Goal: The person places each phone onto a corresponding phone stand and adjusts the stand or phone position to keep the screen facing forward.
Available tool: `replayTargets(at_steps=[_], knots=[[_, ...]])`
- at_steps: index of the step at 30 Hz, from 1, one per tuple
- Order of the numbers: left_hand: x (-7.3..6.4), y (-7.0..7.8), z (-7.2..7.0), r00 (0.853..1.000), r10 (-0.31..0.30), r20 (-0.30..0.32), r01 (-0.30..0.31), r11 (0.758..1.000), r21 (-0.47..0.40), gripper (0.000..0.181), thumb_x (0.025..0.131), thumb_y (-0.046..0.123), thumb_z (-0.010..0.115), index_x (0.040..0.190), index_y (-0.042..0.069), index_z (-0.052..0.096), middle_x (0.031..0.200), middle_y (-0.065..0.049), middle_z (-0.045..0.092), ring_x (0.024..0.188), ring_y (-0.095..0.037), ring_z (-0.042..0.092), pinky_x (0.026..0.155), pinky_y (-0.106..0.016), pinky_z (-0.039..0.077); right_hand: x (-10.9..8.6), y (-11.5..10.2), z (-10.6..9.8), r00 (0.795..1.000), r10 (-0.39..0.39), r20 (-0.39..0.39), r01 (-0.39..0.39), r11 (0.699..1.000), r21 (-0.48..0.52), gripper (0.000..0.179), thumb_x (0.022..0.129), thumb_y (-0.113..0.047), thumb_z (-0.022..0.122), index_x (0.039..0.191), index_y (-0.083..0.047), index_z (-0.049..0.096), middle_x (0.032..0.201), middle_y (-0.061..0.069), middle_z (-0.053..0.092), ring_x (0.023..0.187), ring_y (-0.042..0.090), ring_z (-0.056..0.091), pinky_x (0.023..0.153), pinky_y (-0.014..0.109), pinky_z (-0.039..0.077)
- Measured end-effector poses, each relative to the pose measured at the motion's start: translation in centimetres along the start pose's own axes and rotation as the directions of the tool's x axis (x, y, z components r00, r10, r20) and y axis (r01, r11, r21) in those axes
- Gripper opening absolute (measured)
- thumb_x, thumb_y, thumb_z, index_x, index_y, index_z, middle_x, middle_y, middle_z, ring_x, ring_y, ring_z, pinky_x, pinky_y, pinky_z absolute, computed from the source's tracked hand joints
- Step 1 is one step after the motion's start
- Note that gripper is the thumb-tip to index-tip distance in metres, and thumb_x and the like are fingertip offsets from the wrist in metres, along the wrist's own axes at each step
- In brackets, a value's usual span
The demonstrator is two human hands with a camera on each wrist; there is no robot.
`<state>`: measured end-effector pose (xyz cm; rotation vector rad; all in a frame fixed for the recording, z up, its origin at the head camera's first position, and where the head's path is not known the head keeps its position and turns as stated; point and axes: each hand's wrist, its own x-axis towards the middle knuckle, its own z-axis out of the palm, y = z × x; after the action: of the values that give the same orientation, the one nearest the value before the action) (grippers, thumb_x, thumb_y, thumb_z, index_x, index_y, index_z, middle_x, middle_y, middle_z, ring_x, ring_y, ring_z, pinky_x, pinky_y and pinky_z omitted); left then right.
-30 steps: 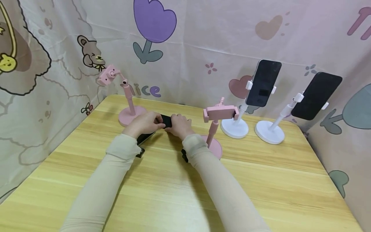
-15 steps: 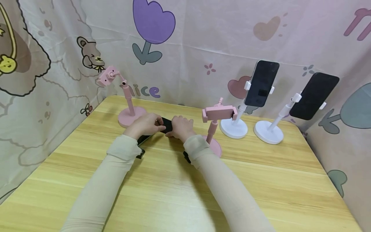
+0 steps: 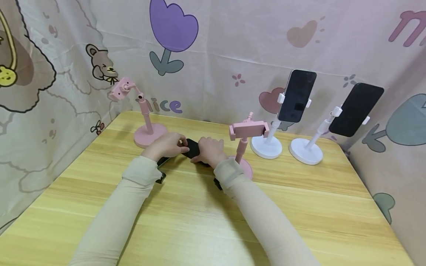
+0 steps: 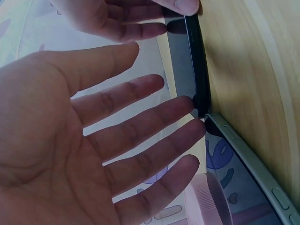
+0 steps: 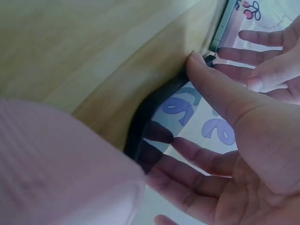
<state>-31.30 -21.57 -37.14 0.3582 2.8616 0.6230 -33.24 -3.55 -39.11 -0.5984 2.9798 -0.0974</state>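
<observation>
A black phone [image 3: 192, 148] lies low over the wooden table between the two hands. My right hand [image 3: 210, 150] grips its right end; in the right wrist view the thumb is on the near edge of the phone [image 5: 161, 98] and fingers are at the far edge. My left hand [image 3: 167, 145] has its fingers extended, with fingertips right at the phone's left end in the left wrist view. A second phone [image 4: 255, 171] with a pale green frame lies partly under the left hand, its corner close to the black phone [image 4: 198, 61].
A pink phone stand [image 3: 149, 135] with a bare clamp stands at the back left. Another pink stand [image 3: 249, 130] rises just right of my right hand. Two white stands [image 3: 266, 147] holding phones [image 3: 297, 96] stand at the back right, before a patterned cloth.
My right hand has moved slightly right and nearer with the black phone, showing more of it. My left hand has barely moved. The head view has shifted slightly.
</observation>
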Motion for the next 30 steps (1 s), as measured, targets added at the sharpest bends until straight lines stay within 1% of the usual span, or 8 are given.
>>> replayTargets(at_steps=[4, 7, 14, 21, 23, 26, 30], knots=[[-0.2, -0.1, -0.1, 1.0, 0.0, 0.0, 0.0, 1.0, 0.001, 0.028, 0.107, 0.028, 0.067, 0.124, 0.006, 0.071, 0.126, -0.02, 0.074, 0.112, -0.034, 0.069, 0.1, -0.054, 0.056, -0.4, -0.2, -0.1, 1.0, -0.006, 0.02, 0.006, 1.0, -0.023, 0.069, 0.084, -0.066, 0.085, 0.124, -0.012, 0.069, 0.117, 0.007, 0.076, 0.103, 0.029, 0.072, 0.105, 0.054, 0.051], [-0.3, -0.1, -0.3, 1.0, -0.001, -0.001, 0.001, 1.0, 0.008, 0.029, 0.107, 0.03, 0.066, 0.124, 0.007, 0.071, 0.127, -0.02, 0.074, 0.113, -0.035, 0.07, 0.1, -0.054, 0.056, -0.8, -0.4, -0.3, 0.999, -0.002, 0.037, 0.004, 0.999, -0.039, 0.071, 0.083, -0.067, 0.085, 0.125, -0.013, 0.07, 0.119, 0.006, 0.077, 0.105, 0.029, 0.072, 0.106, 0.054, 0.051], [0.0, 0.0, 0.0, 1.0, -0.009, 0.0, 0.009, 1.0, -0.002, 0.03, 0.107, 0.03, 0.067, 0.126, 0.008, 0.071, 0.128, -0.021, 0.074, 0.116, -0.036, 0.07, 0.103, -0.055, 0.055, -1.4, -0.4, -0.6, 0.996, 0.031, 0.086, -0.026, 0.998, -0.06, 0.078, 0.082, -0.072, 0.083, 0.131, -0.012, 0.065, 0.12, 0.006, 0.075, 0.102, 0.025, 0.071, 0.099, 0.048, 0.057], [0.0, 0.2, -0.1, 1.0, 0.0, -0.002, 0.0, 1.0, -0.008, 0.03, 0.107, 0.031, 0.066, 0.125, 0.007, 0.072, 0.125, -0.02, 0.075, 0.11, -0.033, 0.07, 0.1, -0.053, 0.056, -1.0, -0.7, -0.7, 0.995, 0.027, 0.096, -0.025, 0.999, -0.025, 0.081, 0.083, -0.074, 0.08, 0.132, -0.012, 0.066, 0.118, 0.007, 0.072, 0.098, 0.022, 0.067, 0.09, 0.044, 0.062], [0.0, 0.2, -0.1, 1.0, 0.003, -0.002, -0.003, 1.0, -0.01, 0.03, 0.107, 0.03, 0.067, 0.124, 0.006, 0.072, 0.125, -0.019, 0.075, 0.11, -0.033, 0.07, 0.099, -0.052, 0.056, -0.7, -1.0, -0.6, 0.995, 0.02, 0.101, -0.018, 1.0, -0.022, 0.081, 0.084, -0.075, 0.078, 0.134, -0.011, 0.067, 0.119, 0.008, 0.07, 0.1, 0.023, 0.066, 0.09, 0.043, 0.062], [0.0, 0.1, -0.1, 1.0, 0.003, -0.004, -0.003, 1.0, -0.014, 0.03, 0.107, 0.029, 0.066, 0.124, 0.006, 0.072, 0.125, -0.02, 0.075, 0.11, -0.033, 0.07, 0.1, -0.052, 0.056, -0.3, -1.4, -0.5, 0.995, 0.005, 0.096, -0.002, 1.0, -0.031, 0.081, 0.086, -0.075, 0.076, 0.136, -0.011, 0.069, 0.124, 0.011, 0.068, 0.106, 0.026, 0.067, 0.094, 0.043, 0.062], [-0.1, 0.0, -0.3, 1.0, -0.005, -0.002, 0.005, 1.0, -0.024, 0.03, 0.107, 0.029, 0.066, 0.126, 0.006, 0.071, 0.126, -0.02, 0.075, 0.112, -0.034, 0.07, 0.101, -0.054, 0.056, 0.2, -1.8, -0.2, 0.998, 0.006, 0.07, -0.004, 1.0, -0.023, 0.076, 0.087, -0.072, 0.078, 0.133, -0.012, 0.071, 0.126, 0.011, 0.071, 0.109, 0.027, 0.069, 0.095, 0.043, 0.062]])
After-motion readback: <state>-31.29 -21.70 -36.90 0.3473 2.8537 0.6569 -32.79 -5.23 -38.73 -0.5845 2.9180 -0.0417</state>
